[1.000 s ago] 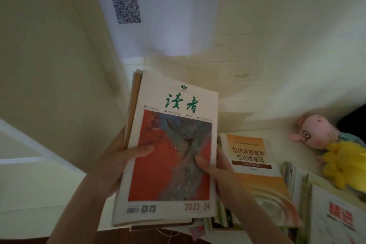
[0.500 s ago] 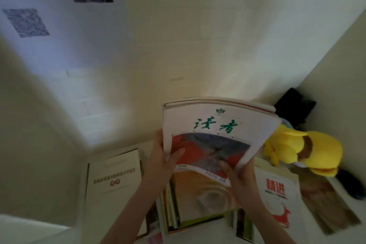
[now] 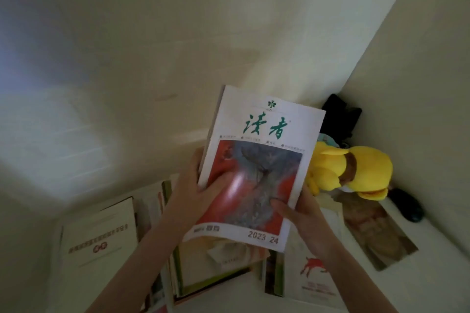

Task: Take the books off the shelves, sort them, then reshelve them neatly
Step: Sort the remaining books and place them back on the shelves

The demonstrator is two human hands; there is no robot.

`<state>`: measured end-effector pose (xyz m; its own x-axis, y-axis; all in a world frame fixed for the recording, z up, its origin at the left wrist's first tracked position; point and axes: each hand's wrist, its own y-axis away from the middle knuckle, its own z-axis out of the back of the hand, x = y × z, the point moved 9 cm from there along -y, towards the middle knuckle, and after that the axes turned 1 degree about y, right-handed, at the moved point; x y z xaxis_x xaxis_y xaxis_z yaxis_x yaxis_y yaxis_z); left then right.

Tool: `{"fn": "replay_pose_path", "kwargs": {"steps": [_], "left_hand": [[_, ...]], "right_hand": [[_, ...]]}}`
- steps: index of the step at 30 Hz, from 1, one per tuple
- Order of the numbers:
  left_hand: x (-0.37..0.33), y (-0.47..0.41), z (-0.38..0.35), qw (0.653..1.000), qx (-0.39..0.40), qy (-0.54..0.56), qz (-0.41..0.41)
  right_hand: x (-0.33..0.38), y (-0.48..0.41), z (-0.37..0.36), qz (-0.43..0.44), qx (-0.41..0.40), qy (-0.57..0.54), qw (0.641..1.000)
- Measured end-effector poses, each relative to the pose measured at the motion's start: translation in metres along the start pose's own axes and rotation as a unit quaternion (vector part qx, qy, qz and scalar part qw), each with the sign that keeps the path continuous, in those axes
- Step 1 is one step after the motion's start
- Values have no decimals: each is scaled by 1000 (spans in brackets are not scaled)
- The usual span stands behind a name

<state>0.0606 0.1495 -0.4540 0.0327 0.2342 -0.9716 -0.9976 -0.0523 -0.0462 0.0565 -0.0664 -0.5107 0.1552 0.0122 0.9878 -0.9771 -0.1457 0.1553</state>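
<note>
The person holds a slim bundle of white-covered magazines (image 3: 267, 160), green title over a red and grey painting, up before the pale wall. The left hand (image 3: 190, 193) grasps its 9 o'clock edge, thumb across the cover; the right hand (image 3: 302, 216) pinches the 5 o'clock corner. The long axis runs 6 to 12, the head tipped slightly toward 1. Below, at 6 o'clock from both hands, books lie flat: a cream-covered book (image 3: 99, 239) at 8, a white book with a red deer (image 3: 312, 269) at 5. A yellow plush toy (image 3: 356, 173) sits at 3, just beside the bundle. I'd judge this sorting; lowering onto the middle pile suits both hands equally
</note>
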Motion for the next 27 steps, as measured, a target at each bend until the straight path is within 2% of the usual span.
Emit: {"fn": "replay_pose_path", "kwargs": {"steps": [2,6,8,10,12,14,27], "left_hand": [[-1,-2,-28,999,45,8,12],[19,0,-70,992,58,83,78],[26,0,-80,991,56,77,92],[30,-2,-83,992,47,68,97],[33,-6,-83,991,40,75,105],[33,-10,-85,991,37,72,105],[47,-17,-89,988,7,45,146]], "right_hand": [[-3,3,23,-17,8,-9,1000],[-40,7,58,-88,14,37,995],[-70,14,100,-131,-90,117,980],[-127,24,159,-203,-205,214,933],[-178,34,183,-274,-221,204,914],[-174,45,168,-315,-199,134,918],[-171,45,186,-303,-214,99,923]]}}
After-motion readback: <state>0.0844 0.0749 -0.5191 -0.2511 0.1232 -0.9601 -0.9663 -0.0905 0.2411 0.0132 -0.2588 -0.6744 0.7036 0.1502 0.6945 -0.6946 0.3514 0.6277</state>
